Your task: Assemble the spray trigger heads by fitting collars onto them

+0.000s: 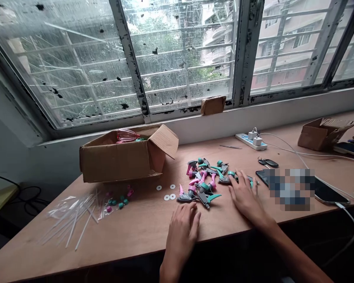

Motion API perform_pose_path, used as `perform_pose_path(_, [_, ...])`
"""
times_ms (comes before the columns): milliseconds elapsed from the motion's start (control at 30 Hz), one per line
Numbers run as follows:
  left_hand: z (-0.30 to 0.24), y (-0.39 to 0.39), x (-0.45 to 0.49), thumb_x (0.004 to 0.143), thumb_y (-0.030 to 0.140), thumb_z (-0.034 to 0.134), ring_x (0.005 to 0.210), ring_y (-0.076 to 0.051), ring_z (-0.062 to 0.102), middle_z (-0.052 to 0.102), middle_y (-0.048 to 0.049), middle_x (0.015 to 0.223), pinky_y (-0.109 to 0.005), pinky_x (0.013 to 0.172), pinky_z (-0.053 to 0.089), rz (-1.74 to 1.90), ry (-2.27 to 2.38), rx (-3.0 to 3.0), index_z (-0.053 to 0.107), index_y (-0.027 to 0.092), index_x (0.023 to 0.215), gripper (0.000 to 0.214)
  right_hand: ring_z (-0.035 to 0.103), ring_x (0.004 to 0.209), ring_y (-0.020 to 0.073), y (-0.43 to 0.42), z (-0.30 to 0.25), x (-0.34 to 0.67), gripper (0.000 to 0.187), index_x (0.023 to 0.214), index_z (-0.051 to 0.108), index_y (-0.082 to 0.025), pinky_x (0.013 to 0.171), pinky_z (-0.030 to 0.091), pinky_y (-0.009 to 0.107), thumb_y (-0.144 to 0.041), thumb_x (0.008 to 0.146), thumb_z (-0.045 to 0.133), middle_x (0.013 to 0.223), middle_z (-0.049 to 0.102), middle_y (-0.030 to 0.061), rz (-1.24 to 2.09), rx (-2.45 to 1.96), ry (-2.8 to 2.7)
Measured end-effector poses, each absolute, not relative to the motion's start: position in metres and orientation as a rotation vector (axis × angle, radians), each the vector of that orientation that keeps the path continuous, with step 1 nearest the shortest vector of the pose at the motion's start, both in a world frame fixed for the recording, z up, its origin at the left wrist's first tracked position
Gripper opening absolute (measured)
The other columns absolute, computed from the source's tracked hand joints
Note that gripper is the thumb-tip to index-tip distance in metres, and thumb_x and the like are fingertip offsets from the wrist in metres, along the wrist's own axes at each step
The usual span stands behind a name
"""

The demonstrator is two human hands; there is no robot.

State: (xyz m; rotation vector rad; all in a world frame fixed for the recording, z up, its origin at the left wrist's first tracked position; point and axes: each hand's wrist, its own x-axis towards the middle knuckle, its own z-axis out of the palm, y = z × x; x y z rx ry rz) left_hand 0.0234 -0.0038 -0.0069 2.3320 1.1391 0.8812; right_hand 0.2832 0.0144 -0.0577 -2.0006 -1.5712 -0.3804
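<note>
Spray triggers (205, 194) heaped on the desk (147, 220) beside an open cardboard box (112, 161).
It holds a clear pink bottle (126, 135); right fingers (234, 186) lie spread against the heap, gripping nothing; left fingers (191, 222) rest open, empty.

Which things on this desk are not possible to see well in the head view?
All in the head view:
Spray heads under the right hand: hidden by its fingers.
Phone: middle hidden by a pixelated patch.
Pink item in the box: lower part hidden by the box wall.
Dark item: cut off by the right edge.
</note>
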Motion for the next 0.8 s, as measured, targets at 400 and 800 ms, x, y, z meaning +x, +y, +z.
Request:
perform_pose_path(400, [-0.011, -0.002, 0.026, 0.102, 0.028, 0.05, 0.134, -0.029, 0.052, 0.064, -0.01, 0.134, -0.05, 0.111, 0.044, 0.932, 1.315, 2.409, 0.063, 0.023, 0.124, 0.026, 0.054, 0.123, 0.0338, 0.007, -0.056, 0.29, 0.042, 0.136, 0.06, -0.021, 0.118, 0.006, 0.072, -0.018, 0.104, 0.034, 0.121, 0.067, 0.0147, -0.589, -2.059, -1.72])
perform_pose_path(800, [-0.019, 0.004, 0.036, 0.102, 0.031, 0.049, 0.136, -0.034, 0.051, 0.06, -0.0181, 0.142, -0.061, 0.12, 0.032, 0.769, 1.679, 2.515, 0.062, 0.013, 0.131, 0.037, 0.053, 0.12, 0.0342, 0.005, -0.052, 0.29, 0.037, 0.128, 0.065, -0.023, 0.119, 0.001, 0.07, -0.015, 0.101, 0.04, 0.111, 0.073, 0.0079, -0.564, -1.993, -1.729])
